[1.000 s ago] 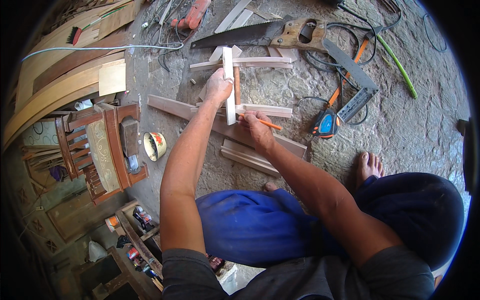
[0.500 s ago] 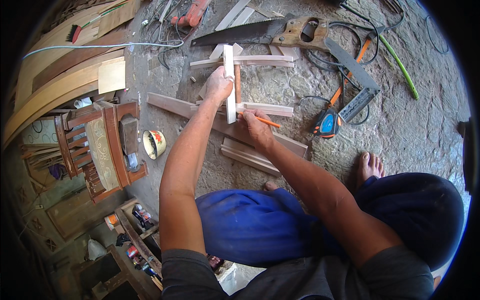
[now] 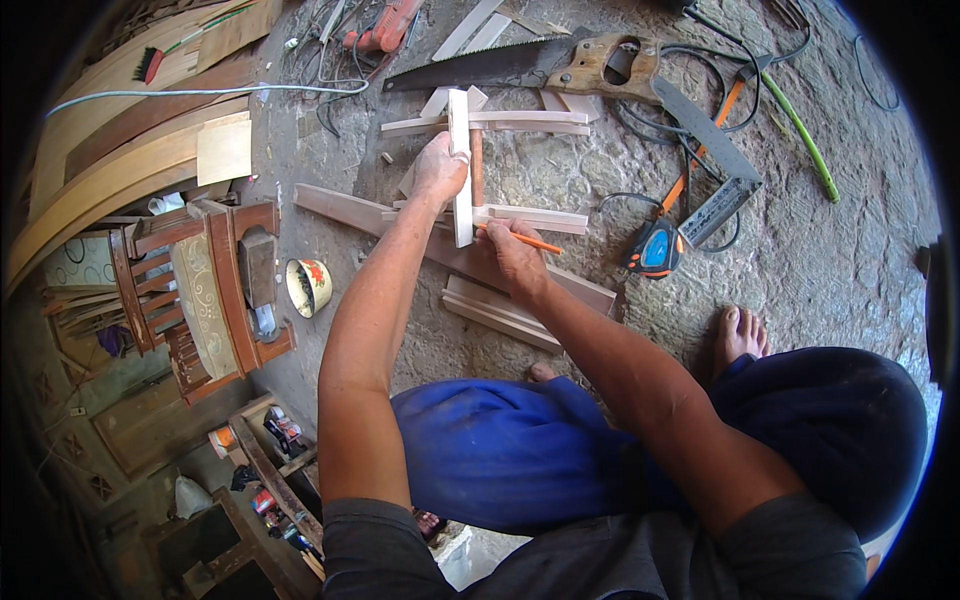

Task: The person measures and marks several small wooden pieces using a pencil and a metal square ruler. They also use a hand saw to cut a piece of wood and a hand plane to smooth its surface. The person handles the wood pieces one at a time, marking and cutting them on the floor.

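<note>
My left hand [image 3: 441,172] is closed around the middle of a pale wooden strip [image 3: 461,215], which lies lengthwise away from me across other pieces. An orange pencil [image 3: 538,244] is pinched in my right hand [image 3: 517,262]. Its point reaches the right edge of the strip close to the near end; whether it touches cannot be seen. Just right of the strip runs a brown wooden rod [image 3: 476,165]. Thin pale slats [image 3: 545,218] lie crosswise under this spot, with another set of slats [image 3: 540,120] farther off. Beneath them a long brown board [image 3: 340,207] slants across the floor.
A handsaw [image 3: 605,66] lies beyond the slats. To the right are a metal try square [image 3: 715,205], a blue tape measure [image 3: 655,247] and cables. Grooved wood pieces [image 3: 497,314] lie nearer me. A floral bowl [image 3: 309,288] and wooden furniture [image 3: 225,290] stand left.
</note>
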Demonstrator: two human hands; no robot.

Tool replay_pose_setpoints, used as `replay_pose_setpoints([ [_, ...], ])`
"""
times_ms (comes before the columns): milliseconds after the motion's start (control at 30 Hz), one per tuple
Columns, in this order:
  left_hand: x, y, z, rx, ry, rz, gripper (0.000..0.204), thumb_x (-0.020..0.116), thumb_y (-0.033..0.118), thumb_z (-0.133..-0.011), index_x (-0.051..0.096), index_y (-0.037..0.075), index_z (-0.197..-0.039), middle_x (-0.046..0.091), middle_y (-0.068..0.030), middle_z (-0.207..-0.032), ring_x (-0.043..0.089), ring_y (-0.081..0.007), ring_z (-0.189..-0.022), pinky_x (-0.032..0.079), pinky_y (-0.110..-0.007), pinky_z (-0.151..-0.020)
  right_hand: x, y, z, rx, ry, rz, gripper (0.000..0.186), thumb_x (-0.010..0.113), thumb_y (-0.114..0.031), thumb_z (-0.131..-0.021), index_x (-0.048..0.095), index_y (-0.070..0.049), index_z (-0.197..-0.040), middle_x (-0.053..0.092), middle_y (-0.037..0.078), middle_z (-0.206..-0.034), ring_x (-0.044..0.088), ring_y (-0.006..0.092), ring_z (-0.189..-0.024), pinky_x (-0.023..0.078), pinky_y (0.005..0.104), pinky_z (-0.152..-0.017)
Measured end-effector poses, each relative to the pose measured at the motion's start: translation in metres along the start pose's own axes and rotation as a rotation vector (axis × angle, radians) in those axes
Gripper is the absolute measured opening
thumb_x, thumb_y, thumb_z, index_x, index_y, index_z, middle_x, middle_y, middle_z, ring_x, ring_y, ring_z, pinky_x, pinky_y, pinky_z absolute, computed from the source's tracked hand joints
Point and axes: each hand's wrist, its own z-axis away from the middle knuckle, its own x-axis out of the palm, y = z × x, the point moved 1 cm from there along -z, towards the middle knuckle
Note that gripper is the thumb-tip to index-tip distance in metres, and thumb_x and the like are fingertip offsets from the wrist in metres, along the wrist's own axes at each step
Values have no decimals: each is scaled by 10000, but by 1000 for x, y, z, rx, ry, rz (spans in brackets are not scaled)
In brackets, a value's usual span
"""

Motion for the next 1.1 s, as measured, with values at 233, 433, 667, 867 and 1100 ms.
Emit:
replay_pose_setpoints([
  [233, 0, -1, 0, 12, 14, 23, 239, 593, 81, -931, 638, 1, -1152, 690, -129, -950, 649, -226, -855, 512, -374, -787, 0, -2, 0, 1, -16, 4, 207, 625, -206, -986, 642, -11, -1054, 700, 62, -958, 639, 126, -855, 533, 283, -827],
  [433, 0, 1, 2, 40, 26, 30, 243, 599, 84, -923, 642, 1, -1148, 690, -128, -936, 650, -223, -843, 513, -374, -777, -2, 4, -5, -8, -23, -1, 211, 633, -215, -988, 648, -14, -1048, 704, 66, -976, 655, 131, -883, 537, 280, -849],
  [667, 2, -3, -2, 17, 14, 52, 247, 590, 68, -934, 643, 4, -1166, 700, -118, -946, 652, -200, -840, 517, -357, -766, -6, 4, -7, -19, -61, 13, 245, 643, -232, -1002, 642, -7, -1100, 712, 81, -1036, 668, 141, -928, 542, 279, -873],
  [867, 3, -5, -3, 18, 14, 33, 266, 592, 67, -936, 640, 11, -1191, 708, -115, -954, 654, -188, -831, 518, -348, -761, -5, 0, -4, 7, -46, 34, 211, 633, -221, -991, 651, -21, -1056, 706, 52, -961, 639, 117, -862, 520, 272, -813],
  [1100, 4, -6, -4, 21, 17, 56, 260, 592, 74, -937, 647, 13, -1184, 707, -119, -947, 669, -194, -858, 521, -351, -767, -4, -9, 2, -1, -29, 57, 253, 599, -270, -1021, 644, -25, -1063, 726, 92, -997, 686, 164, -872, 550, 306, -803],
])
